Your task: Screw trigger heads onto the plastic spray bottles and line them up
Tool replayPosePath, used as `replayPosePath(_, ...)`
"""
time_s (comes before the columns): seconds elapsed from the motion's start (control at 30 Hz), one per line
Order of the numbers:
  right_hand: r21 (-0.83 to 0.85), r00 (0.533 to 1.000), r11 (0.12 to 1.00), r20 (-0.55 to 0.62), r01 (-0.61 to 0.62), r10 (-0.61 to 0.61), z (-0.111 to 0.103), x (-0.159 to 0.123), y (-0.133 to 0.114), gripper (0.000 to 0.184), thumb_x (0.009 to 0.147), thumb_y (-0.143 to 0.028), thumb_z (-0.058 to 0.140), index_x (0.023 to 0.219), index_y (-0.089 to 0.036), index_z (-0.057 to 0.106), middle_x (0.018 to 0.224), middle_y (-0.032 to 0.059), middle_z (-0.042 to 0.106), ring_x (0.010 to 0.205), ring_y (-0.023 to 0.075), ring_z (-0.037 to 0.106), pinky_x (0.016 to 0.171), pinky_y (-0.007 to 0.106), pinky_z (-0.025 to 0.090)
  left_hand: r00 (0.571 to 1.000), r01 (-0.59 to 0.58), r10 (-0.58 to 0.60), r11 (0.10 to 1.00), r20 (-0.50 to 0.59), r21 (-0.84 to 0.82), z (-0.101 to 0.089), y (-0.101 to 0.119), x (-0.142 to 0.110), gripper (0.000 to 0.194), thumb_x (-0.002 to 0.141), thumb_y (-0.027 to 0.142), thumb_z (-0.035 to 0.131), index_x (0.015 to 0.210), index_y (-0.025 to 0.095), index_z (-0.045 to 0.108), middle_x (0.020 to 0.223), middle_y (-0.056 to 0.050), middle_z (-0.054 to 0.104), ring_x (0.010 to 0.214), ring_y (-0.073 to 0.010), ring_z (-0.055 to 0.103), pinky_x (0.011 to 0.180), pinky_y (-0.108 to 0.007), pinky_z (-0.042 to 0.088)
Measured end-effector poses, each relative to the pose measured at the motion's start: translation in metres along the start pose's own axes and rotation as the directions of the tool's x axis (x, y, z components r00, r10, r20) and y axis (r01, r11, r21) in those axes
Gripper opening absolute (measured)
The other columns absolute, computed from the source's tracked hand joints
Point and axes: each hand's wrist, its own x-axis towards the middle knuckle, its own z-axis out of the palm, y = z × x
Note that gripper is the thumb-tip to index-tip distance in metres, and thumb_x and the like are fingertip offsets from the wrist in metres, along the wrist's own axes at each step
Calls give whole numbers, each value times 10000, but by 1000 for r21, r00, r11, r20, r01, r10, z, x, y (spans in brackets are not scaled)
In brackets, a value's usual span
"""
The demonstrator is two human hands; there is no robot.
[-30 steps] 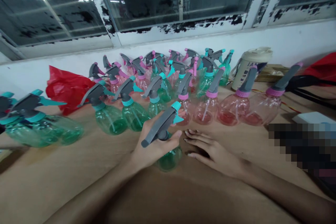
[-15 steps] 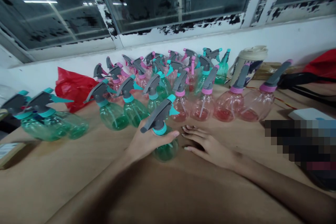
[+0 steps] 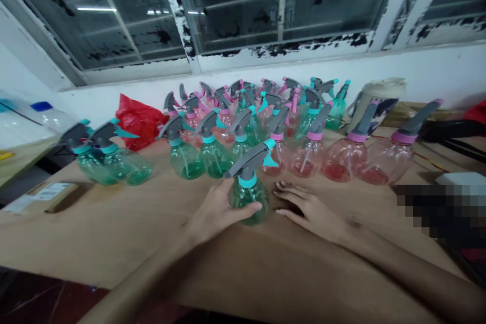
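My left hand is wrapped round the body of a green spray bottle, thumb across its near side. The bottle stands upright on the table, with a grey head, turquoise collar and turquoise trigger pointing right. Just to its right, my right hand lies on the wood with fingers stretched out, holding nothing. Close behind are a green spray bottle and a pink spray bottle, part of a row.
Several more spray bottles crowd against the wall. Two or more green bottles stand at left, near a red plastic bag. A cardboard box lies at the left edge. A pale tumbler stands at back right.
The view has swung left, so the scene sits farther right. My left hand has slid from the bottle's neck down onto its body. My right hand stays flat beside it.
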Motion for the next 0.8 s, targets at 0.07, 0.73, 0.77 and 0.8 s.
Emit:
replayPosePath(0.07,-18,1000,1000,1,-19,19,-1,3,-3,418,869,-432,487,1231,-227,520,1267,84,563,1197,247,485,992,481,404,1000,3,-2,1000,-3,10,-3,-1,-5,470,721,482,656,1098,225,546,1116,-60,639,1032,-273,585,901,-438,444)
replayPosePath(0.73,2,990,1000,-140,0,1,12,154,-128,414,864,-401,474,1220,-194,517,1124,86,633,861,249,646,741,407,531,870,225,-126,962,-477,157,-116,-114,-82,453,728,486,637,1028,173,506,1008,-73,584,951,-262,575,833,-426,481)
replayPosePath(0.77,4,990,1000,-142,-10,11,15,163,-132,437,861,-405,476,1235,-180,507,1123,96,634,837,246,649,751,410,526,862,227,-109,956,-494,185,-120,-120,-81,441,737,480,633,1023,168,511,1007,-74,573,946,-254,570,822,-408,486)
replayPosePath(0.8,1,990,1000,-140,-23,23,18,172,-136,462,858,-413,479,1249,-168,497,1127,109,633,810,247,652,750,418,521,856,227,-81,946,-511,230,-124,-125,-79,434,748,478,626,1026,164,514,1013,-76,561,942,-248,567,807,-391,491)
